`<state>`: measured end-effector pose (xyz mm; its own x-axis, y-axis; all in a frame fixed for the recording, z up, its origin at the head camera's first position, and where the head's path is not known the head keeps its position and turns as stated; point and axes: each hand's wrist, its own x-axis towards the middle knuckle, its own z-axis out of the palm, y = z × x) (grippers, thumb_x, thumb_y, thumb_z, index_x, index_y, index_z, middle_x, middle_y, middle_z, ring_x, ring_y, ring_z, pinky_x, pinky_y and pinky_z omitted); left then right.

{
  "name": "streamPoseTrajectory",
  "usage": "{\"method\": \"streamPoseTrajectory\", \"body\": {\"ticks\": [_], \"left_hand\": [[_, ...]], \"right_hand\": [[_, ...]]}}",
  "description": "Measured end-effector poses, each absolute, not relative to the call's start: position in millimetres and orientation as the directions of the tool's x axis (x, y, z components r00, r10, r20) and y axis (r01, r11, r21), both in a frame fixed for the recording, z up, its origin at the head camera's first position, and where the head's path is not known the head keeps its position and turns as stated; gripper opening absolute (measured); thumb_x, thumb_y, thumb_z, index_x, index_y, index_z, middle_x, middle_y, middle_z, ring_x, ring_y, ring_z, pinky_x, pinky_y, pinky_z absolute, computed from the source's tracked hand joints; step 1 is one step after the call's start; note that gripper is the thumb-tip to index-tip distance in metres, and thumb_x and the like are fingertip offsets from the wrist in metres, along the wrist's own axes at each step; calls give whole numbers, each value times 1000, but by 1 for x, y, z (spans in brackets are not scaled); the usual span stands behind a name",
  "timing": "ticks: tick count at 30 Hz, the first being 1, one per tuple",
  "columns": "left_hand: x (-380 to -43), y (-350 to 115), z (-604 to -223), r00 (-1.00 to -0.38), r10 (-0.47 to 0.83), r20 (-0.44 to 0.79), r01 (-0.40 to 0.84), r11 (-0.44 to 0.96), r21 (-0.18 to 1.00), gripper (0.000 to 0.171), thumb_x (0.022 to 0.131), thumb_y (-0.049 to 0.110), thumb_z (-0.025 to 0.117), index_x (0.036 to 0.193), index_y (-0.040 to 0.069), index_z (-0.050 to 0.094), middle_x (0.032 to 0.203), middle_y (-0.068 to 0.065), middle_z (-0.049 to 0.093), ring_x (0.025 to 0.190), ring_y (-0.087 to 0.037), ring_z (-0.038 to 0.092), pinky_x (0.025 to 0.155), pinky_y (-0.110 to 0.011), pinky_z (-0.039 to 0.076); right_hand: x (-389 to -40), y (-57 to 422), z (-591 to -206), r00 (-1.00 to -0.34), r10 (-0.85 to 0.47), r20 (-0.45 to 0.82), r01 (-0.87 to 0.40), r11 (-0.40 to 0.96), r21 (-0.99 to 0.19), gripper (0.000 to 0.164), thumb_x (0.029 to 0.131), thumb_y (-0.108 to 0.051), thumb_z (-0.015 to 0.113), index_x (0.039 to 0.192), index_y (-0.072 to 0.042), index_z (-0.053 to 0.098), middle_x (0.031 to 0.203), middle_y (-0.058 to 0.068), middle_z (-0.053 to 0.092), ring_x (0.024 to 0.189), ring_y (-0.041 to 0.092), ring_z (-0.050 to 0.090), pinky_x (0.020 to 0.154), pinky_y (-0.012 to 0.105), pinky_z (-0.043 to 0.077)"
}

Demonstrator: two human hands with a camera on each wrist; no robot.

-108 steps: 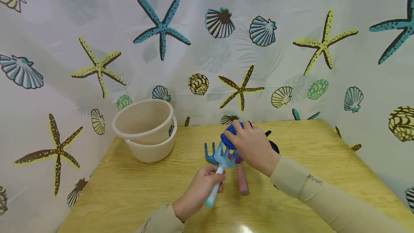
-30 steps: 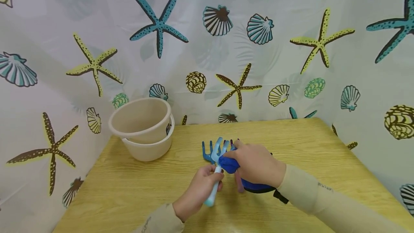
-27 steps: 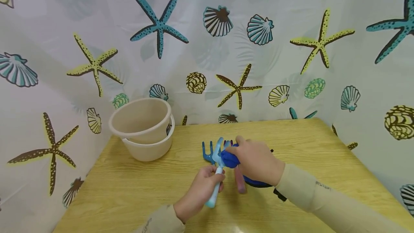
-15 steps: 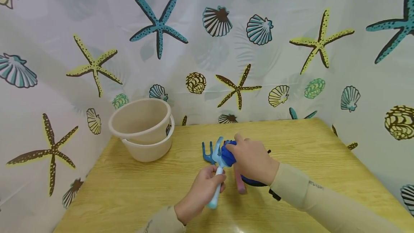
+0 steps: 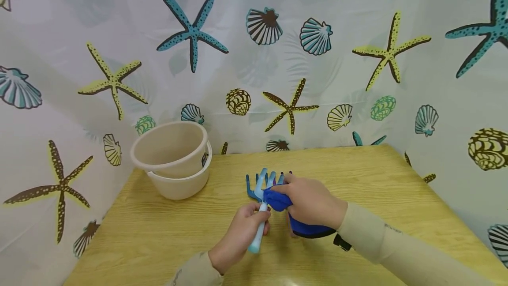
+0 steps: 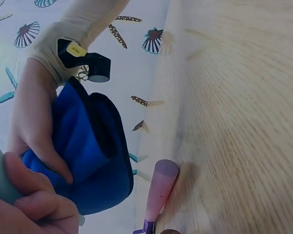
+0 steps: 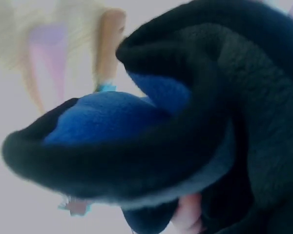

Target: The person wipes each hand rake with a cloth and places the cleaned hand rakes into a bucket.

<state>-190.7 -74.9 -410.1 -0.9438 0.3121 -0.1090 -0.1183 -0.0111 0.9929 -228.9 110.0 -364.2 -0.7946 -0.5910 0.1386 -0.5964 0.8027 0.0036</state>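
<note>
My left hand point(image 5: 240, 228) grips the handle of a light blue garden hand fork point(image 5: 259, 228), tines pointing up and away. My right hand point(image 5: 315, 202) bunches a blue cloth with black edging point(image 5: 278, 200) and pinches it against the base of the tines. A loose flap of the cloth hangs below that hand; in the left wrist view the cloth point(image 6: 97, 161) droops beside the left fingers. Folds of the cloth point(image 7: 112, 117) fill most of the right wrist view. Behind the held fork lies a darker blue fork point(image 5: 251, 192), partly covered.
Two nested cream buckets point(image 5: 170, 169) stand at the back left of the wooden table point(image 5: 158, 242). A pink-handled tool point(image 6: 161, 190) lies under the right hand, with a brown handle point(image 7: 111, 46) beside it. A shell-patterned curtain point(image 5: 238, 69) surrounds the table.
Over these seconds the cloth has gone from the tine tips down to the fork's base, up a tine, and down again. The left hand keeps its grip, shifting slightly left.
</note>
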Motion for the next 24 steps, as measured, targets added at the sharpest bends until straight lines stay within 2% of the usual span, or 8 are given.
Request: {"method": "streamPoseTrajectory", "body": {"ticks": [4,7,12,14,17,21,24], "left_hand": [[-189,-73,-411,-940,327,-99,-115,-32,993,19,93,9,51,101,-8,55,63,-2,54,56,-11,50,50,-22,39],[-188,-71,-412,-934,344,-101,-119,-32,992,21,95,10,50,105,-8,54,63,-1,54,56,-11,50,50,-22,37],[-187,-69,-409,-932,348,-101,-121,-34,992,23,96,12,50,108,-7,52,64,-1,54,57,-12,50,49,-22,37],[-186,-69,-406,-931,350,-104,-125,-38,991,23,96,11,49,109,-8,52,64,-2,54,57,-12,50,50,-22,37],[-185,-70,-401,-930,351,-108,-128,-36,991,23,96,8,48,110,-10,52,65,-3,54,58,-13,50,51,-22,37],[-184,-71,-398,-934,343,-103,-120,-30,992,24,96,8,48,111,-11,51,66,-4,55,59,-13,50,52,-23,38],[-186,-71,-401,-935,339,-101,-116,-25,993,26,97,11,49,112,-9,51,67,-4,55,59,-13,50,52,-23,39]], "right_hand": [[-231,118,-372,-794,-567,220,-554,823,124,51,73,-25,75,123,-24,65,103,10,58,73,20,60,41,30,50],[-233,125,-377,-762,-570,307,-526,822,218,51,71,-23,77,121,-22,66,102,12,57,75,25,61,37,30,48],[-232,130,-379,-642,-635,429,-486,770,412,48,74,-27,78,118,-13,66,98,17,56,75,31,59,48,38,56],[-230,131,-379,-618,-644,451,-462,762,454,47,77,-29,77,119,-12,65,97,18,55,76,33,59,52,39,57],[-228,132,-379,-625,-627,465,-475,778,411,48,74,-28,79,118,-12,66,97,19,56,75,33,59,51,40,57],[-226,132,-379,-701,-580,416,-541,812,221,50,69,-23,80,117,-14,67,95,15,57,69,27,60,45,38,56],[-227,131,-378,-766,-549,336,-558,826,79,50,71,-17,73,121,-19,66,97,11,58,67,19,59,47,36,55]]}}
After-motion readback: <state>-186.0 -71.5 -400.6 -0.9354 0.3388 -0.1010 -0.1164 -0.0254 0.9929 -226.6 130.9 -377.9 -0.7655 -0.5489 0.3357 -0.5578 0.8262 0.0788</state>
